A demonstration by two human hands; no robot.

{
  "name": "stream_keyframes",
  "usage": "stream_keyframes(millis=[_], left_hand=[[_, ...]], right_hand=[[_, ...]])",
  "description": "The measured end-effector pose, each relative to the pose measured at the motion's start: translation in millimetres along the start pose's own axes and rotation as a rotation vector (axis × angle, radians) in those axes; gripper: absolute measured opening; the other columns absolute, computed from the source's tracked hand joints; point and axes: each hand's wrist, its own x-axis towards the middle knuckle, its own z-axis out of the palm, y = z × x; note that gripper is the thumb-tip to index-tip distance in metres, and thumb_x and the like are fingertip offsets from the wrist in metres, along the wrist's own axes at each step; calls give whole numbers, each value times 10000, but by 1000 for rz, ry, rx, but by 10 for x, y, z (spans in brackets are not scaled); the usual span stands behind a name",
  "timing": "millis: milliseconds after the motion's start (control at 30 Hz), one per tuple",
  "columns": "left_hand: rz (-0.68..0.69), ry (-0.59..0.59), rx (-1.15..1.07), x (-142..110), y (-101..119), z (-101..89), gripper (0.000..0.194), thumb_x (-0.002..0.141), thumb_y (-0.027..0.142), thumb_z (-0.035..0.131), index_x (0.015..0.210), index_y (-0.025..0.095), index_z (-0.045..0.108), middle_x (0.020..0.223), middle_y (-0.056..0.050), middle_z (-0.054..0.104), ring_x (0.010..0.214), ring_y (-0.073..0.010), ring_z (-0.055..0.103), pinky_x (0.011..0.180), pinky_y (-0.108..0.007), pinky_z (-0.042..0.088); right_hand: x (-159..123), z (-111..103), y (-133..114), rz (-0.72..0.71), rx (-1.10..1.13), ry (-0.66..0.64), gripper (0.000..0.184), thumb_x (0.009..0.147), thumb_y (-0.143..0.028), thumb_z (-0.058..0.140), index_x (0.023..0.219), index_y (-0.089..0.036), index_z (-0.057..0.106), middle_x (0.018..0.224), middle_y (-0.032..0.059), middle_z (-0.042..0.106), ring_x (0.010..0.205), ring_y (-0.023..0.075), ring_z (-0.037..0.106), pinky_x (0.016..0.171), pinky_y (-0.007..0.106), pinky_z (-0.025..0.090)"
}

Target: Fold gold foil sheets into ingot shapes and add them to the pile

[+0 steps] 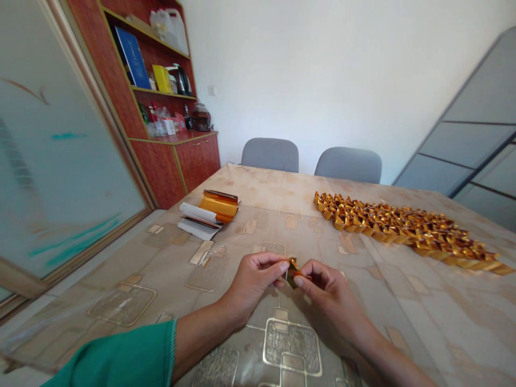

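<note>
Both my hands meet over the near middle of the table [161, 258]. My left hand [253, 282] pinches a small folded piece of gold paper [293, 270] between thumb and fingers. My right hand [326, 293] pinches the same piece from the right side. The piece is small and partly hidden by my fingertips. A long heap of folded gold paper ingots [403, 228] lies on the table at the right, beyond my hands.
A stack of gold and white paper sheets [209, 212] lies at the left middle of the table. Two grey chairs [270, 155] stand at the far edge. A wooden shelf cabinet [169, 107] with bottles and books stands at the back left.
</note>
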Motion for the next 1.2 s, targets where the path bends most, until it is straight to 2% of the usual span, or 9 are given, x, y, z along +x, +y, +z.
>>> stream_keyframes(millis=[167, 300, 500, 600, 800, 933, 1000, 1100, 1200], left_hand=[[5, 55, 15, 6, -2, 11, 185, 679, 311, 821, 746, 143, 780, 677, -24, 689, 576, -85, 538, 532, -177, 448], [-7, 76, 6, -6, -9, 8, 189, 660, 305, 836, 737, 143, 774, 689, -26, 690, 589, -86, 545, 522, -171, 439], [-87, -18, -49, 1, -5, -44, 297, 733, 441, 801, 806, 154, 768, 779, -47, 705, 676, -118, 604, 561, -192, 482], [-79, -42, -44, 10, 13, -46, 303, 721, 438, 807, 792, 146, 768, 765, -46, 704, 682, -124, 611, 572, -198, 489], [-34, 50, 11, 15, 27, 8, 203, 649, 315, 826, 703, 129, 764, 660, -24, 691, 549, -82, 544, 506, -177, 435], [-23, 89, 22, 11, 7, 24, 206, 646, 313, 831, 695, 128, 757, 652, -21, 685, 558, -87, 552, 512, -178, 440], [-39, 66, 4, 5, 3, 14, 247, 652, 350, 842, 716, 128, 755, 678, -25, 687, 588, -99, 573, 535, -188, 462], [-89, -36, -70, -7, 17, -16, 356, 729, 478, 790, 831, 137, 767, 800, -58, 715, 713, -147, 636, 626, -240, 528], [-115, -77, -105, -10, 33, -43, 377, 722, 439, 815, 975, 164, 766, 954, -74, 731, 811, -163, 652, 694, -262, 543]], right_hand=[[6, -9, 106, 9, 20, -35, 319, 860, -441, 709, 718, -189, 575, 624, -45, 489, 578, 105, 347, 529, 245, 254], [19, -13, 98, 7, 15, -46, 323, 850, -448, 716, 715, -189, 578, 616, -45, 484, 575, 107, 344, 525, 248, 249], [27, -27, 54, -10, -19, -34, 326, 838, -447, 723, 701, -187, 580, 627, -36, 496, 593, 114, 369, 543, 252, 264], [28, -31, 70, -6, -17, -40, 317, 848, -430, 721, 706, -187, 577, 632, -37, 492, 593, 110, 367, 542, 250, 262], [12, -18, 116, 25, 13, -91, 327, 876, -446, 694, 727, -188, 560, 624, -46, 457, 558, 97, 315, 509, 245, 223], [-9, 16, 105, 55, 52, -100, 327, 871, -451, 697, 735, -190, 553, 603, -58, 439, 535, 90, 291, 501, 243, 210], [-10, 23, 81, 68, 96, -105, 331, 861, -450, 707, 730, -192, 545, 595, -62, 433, 533, 90, 290, 503, 243, 210], [11, 8, 13, 59, 109, -73, 348, 833, -459, 726, 710, -190, 542, 611, -53, 450, 561, 99, 326, 523, 242, 240], [39, -20, -69, 32, 36, -39, 387, 792, -501, 741, 672, -184, 553, 620, -36, 475, 585, 112, 369, 542, 248, 276]])
